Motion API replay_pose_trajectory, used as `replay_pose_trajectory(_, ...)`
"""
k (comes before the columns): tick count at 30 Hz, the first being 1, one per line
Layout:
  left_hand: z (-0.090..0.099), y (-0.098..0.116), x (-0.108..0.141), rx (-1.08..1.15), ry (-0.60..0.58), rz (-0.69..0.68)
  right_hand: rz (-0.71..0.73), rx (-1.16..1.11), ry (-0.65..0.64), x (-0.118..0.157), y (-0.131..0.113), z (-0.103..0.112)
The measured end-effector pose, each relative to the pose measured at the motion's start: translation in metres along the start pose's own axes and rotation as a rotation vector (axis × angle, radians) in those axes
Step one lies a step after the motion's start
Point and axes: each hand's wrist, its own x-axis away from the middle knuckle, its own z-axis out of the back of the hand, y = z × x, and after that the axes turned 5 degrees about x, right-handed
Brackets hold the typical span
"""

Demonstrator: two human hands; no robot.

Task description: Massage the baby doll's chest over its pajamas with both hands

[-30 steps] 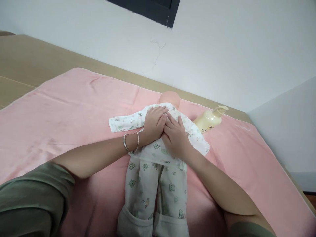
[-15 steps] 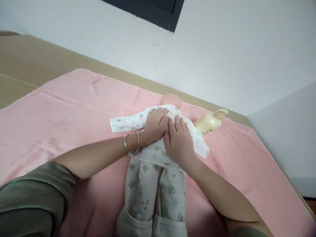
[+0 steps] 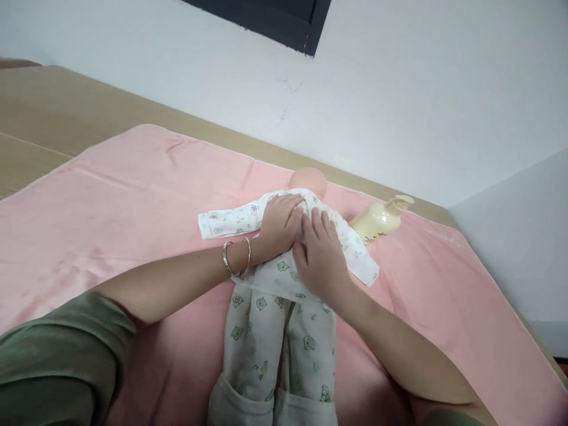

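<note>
A baby doll (image 3: 307,177) lies stretched out in front of me, only its smooth rounded head showing bare. It wears a white printed top (image 3: 284,269) with long sleeves spread to both sides, and matching white trousers (image 3: 262,331) with turned-up cuffs. My left hand (image 3: 280,225), a silver bangle on its wrist, rests flat across the upper part of the top. Beside it my right hand (image 3: 323,254) lies flat on the top's right half, fingers stretched toward the head. Both hands touch the cloth and hold nothing; their fingertips are close together.
A pale yellow pump bottle (image 3: 377,222) leans or lies by the doll's right-hand sleeve. Under everything spreads a pink blanket (image 3: 133,201) on a wooden surface (image 3: 66,106). A white wall (image 3: 399,106) stands behind, with a dark frame (image 3: 284,23) at the top.
My right hand has shifted very slightly on the top. The left hand and the doll stay almost where they were.
</note>
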Motion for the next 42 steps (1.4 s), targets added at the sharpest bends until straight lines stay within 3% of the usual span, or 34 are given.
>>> replay_pose_trajectory(2, 0.001, 0.000, 0.000, 0.011, -0.005, -0.003, 0.119, 0.015, 0.009, 0.008, -0.009, 0.002)
replay_pose_trajectory(5, 0.001, -0.002, -0.001, 0.018, -0.008, -0.002, 0.212, -0.025, -0.048, -0.003, 0.003, 0.003)
replay_pose_trajectory(7, -0.001, -0.002, -0.001, 0.014, -0.002, 0.009, 0.178, -0.063, -0.086, -0.019, 0.021, 0.002)
replay_pose_trajectory(10, -0.003, -0.002, -0.001, 0.000, 0.017, 0.021, 0.030, -0.100, -0.041, -0.037, 0.041, 0.000)
replay_pose_trajectory(15, -0.003, 0.000, 0.000, -0.006, 0.016, 0.006, -0.110, -0.015, -0.003, -0.025, 0.027, 0.001)
replay_pose_trajectory(18, -0.002, -0.002, -0.001, -0.008, 0.001, 0.008, -0.072, 0.016, 0.018, -0.004, 0.007, 0.002)
replay_pose_trajectory(21, -0.002, -0.003, -0.003, -0.011, -0.016, 0.016, 0.008, -0.011, 0.048, 0.002, 0.003, 0.000)
replay_pose_trajectory(26, 0.001, 0.015, 0.012, -0.146, -0.075, 0.030, -0.064, -0.128, -0.049, -0.029, 0.036, -0.004)
replay_pose_trajectory(30, 0.005, 0.032, 0.028, -0.220, -0.181, -0.029, -0.118, -0.120, -0.049, -0.043, 0.050, -0.004)
replay_pose_trajectory(37, 0.005, 0.003, -0.010, -0.304, -0.163, 0.084, -0.037, 0.011, 0.034, -0.009, 0.014, 0.005)
replay_pose_trajectory(39, 0.006, 0.001, -0.013, -0.338, -0.163, 0.080, -0.015, -0.026, 0.048, -0.007, 0.014, 0.005)
replay_pose_trajectory(42, 0.007, 0.016, 0.001, -0.410, -0.177, 0.010, -0.050, -0.094, 0.004, -0.020, 0.030, 0.001)
